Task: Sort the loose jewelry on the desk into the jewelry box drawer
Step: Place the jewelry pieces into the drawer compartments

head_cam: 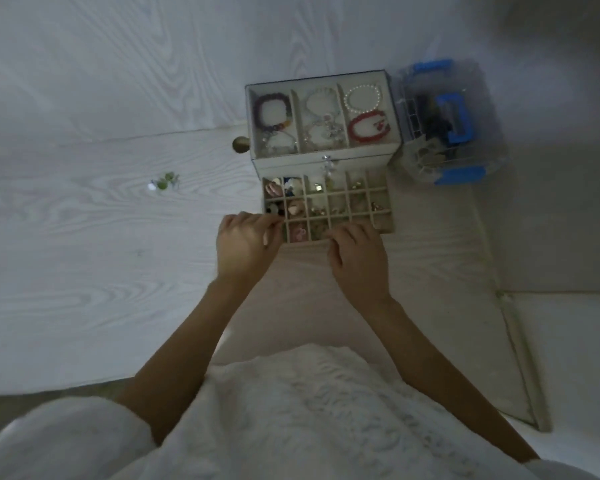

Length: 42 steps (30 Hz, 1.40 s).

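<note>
Left hand (246, 242): centre of frame, at the near left corner of the drawer (328, 211); fingers curled, fingertips pinched together; what they hold, I cannot tell
Right hand (355, 259): just right of it, at the drawer's near edge; fingers curled down; any hold, I cannot tell
Drawer: pulled out of the jewelry box (321, 121); small compartments, many filled
Loose jewelry (163, 183): greenish pieces, left on the surface (84, 220), well apart from the box
Blue-clipped clear container (445, 121): right of the box

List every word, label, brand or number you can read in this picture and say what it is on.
None: no readable text shows anywhere.
The jewelry box and its open drawer carry no lettering.
The clear container with blue clips shows no label; its contents are too blurred to tell.
</note>
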Available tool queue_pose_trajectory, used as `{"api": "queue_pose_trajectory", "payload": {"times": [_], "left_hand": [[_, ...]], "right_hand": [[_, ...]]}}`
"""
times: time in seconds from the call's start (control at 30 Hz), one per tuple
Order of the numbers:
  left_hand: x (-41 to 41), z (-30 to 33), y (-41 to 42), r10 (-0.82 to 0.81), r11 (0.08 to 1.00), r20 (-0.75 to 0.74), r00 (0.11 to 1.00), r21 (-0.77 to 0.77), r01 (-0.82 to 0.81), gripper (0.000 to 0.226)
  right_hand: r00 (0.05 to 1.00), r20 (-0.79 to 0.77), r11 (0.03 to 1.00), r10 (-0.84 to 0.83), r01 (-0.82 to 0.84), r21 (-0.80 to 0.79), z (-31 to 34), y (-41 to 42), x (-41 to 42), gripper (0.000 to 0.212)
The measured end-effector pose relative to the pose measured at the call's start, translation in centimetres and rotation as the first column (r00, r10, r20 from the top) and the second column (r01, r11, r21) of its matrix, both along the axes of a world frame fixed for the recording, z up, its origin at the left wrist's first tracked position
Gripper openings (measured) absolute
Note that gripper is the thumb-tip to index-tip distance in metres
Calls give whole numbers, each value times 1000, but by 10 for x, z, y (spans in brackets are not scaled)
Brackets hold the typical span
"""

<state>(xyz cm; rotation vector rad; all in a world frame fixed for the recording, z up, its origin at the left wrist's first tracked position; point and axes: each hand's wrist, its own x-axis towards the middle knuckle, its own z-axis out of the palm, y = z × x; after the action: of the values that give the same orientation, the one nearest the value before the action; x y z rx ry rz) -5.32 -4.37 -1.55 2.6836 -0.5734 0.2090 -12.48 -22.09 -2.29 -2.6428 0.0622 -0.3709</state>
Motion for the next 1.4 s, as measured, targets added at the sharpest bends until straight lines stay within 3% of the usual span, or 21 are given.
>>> {"api": "queue_pose_trajectory", "payload": {"times": [0.17,0.3,0.4,0.53,0.6,0.7,0.93,1.13,1.27,1.4], "left_hand": [[-17,-27,102,284,957,-202,937,117,-265,33],[-24,-41,146,337,941,-285,897,143,-307,53],[-26,-48,165,341,937,-284,896,172,-303,57],[-26,-53,170,324,941,-234,917,180,-287,56],[-24,-56,174,319,943,-232,919,172,-284,58],[-21,-56,176,304,946,-219,927,181,-268,61],[-15,-50,171,317,947,-272,909,143,-288,47],[-13,-36,131,212,971,-351,912,-32,-238,34],[-8,-18,97,161,838,-602,782,-335,-430,23],[-10,-12,69,14,763,-744,668,-424,-488,17]], "right_hand": [[943,-98,947,319,-313,69,0,75,43,17],[843,-269,884,466,-457,98,-3,128,97,25],[803,-308,859,510,-488,151,-8,172,146,34],[788,-296,837,540,-539,92,-21,217,197,51],[760,-346,804,550,-594,-26,-28,228,213,56],[730,-414,759,545,-639,-127,-35,229,221,49],[784,-349,830,513,-557,-29,-45,212,191,29],[858,-277,899,434,-394,188,-30,174,128,15],[894,-263,914,364,-288,284,-15,140,85,14],[928,-277,927,248,-144,347,-5,107,53,15]]}}
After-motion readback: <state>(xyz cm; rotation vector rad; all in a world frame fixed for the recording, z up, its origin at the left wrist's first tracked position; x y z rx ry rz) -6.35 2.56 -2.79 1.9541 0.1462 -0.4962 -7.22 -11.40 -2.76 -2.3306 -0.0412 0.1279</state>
